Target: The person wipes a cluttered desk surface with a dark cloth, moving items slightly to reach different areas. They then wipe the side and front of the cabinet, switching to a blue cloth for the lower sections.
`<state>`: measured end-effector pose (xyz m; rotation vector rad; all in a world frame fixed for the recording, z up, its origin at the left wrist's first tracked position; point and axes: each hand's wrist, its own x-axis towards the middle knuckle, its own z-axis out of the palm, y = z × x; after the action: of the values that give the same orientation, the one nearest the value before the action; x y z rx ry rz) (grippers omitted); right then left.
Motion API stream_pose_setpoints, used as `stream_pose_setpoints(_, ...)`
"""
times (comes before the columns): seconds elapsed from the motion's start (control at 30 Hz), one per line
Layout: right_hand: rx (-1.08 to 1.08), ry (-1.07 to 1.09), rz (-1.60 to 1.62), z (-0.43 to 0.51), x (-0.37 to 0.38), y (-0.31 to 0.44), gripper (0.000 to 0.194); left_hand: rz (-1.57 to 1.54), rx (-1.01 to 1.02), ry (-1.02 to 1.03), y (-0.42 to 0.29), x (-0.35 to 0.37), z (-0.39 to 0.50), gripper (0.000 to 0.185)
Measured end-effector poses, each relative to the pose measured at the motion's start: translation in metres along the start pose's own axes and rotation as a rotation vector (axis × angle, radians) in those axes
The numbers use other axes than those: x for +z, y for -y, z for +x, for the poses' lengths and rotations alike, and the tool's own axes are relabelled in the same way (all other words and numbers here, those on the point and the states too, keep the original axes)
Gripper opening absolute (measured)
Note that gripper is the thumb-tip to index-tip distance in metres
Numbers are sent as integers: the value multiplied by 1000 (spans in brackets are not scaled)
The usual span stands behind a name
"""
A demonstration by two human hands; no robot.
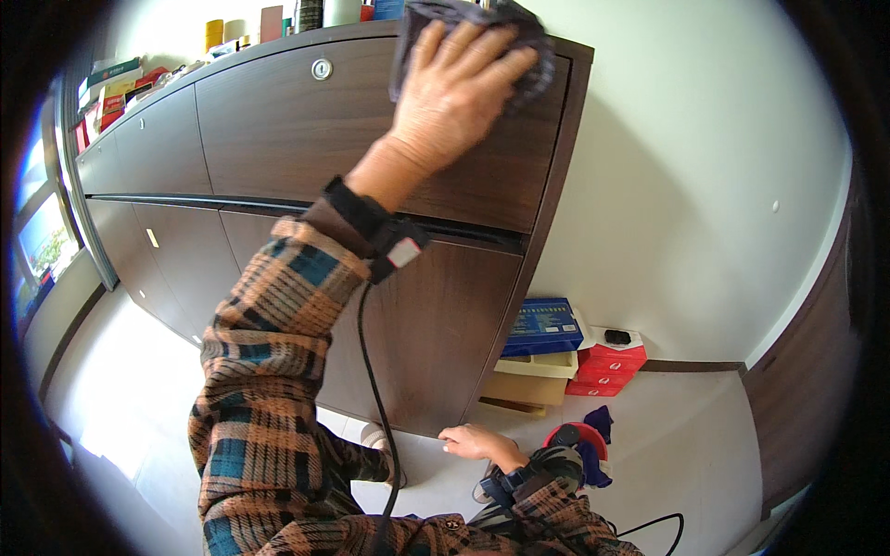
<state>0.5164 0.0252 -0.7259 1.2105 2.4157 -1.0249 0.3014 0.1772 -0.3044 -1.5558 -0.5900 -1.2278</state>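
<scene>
My left hand [455, 97] presses a dark cloth [539, 76] against the upper right of a dark brown wooden cabinet [299, 132], near its top edge. The fingers are spread over the cloth, which is bunched and slightly blurred. A round metal lock [322, 69] sits on the drawer front to the left of that hand. Low down, my right hand [476, 443] hangs before the cabinet's bottom edge, loosely bent, with nothing visible in it.
Boxes and bottles line the cabinet top, including a yellow container [214, 35]. On the floor beside the cabinet are a stacked blue box [546, 326], red boxes [606, 368] and a red bucket [603, 445] with purple cloths. A black cable [375, 389] hangs from my left wrist.
</scene>
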Motion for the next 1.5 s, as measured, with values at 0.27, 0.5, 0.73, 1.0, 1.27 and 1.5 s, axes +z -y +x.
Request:
stream_pose_setpoints(0.27, 58, -9, 43, -10, 2, -8, 43, 138, -369, -111, 154, -49, -74, 43)
stream_pose_setpoints(0.5, 60, 17, -40, -8, -7, 10, 44, 134, -809, -269, 156, -61, -97, 39)
stream_pose_setpoints(0.73, 38, 35, -40, 3, -1, 12, 45, 68, -273, -146, 122, -54, -85, 44)
stream_pose_setpoints(1.0, 87, 51, -52, -9, -2, 4, 44, 183, -567, -213, 237, -81, -129, 42)
stream_pose_setpoints(1.27, 60, 47, -98, 4, -3, 15, 44, 389, -675, -198, 166, -66, -163, 44)
stream_pose_setpoints(1.5, -24, 45, -96, 27, 4, 26, 42, -23, -303, 139, 1, -53, -137, 56)
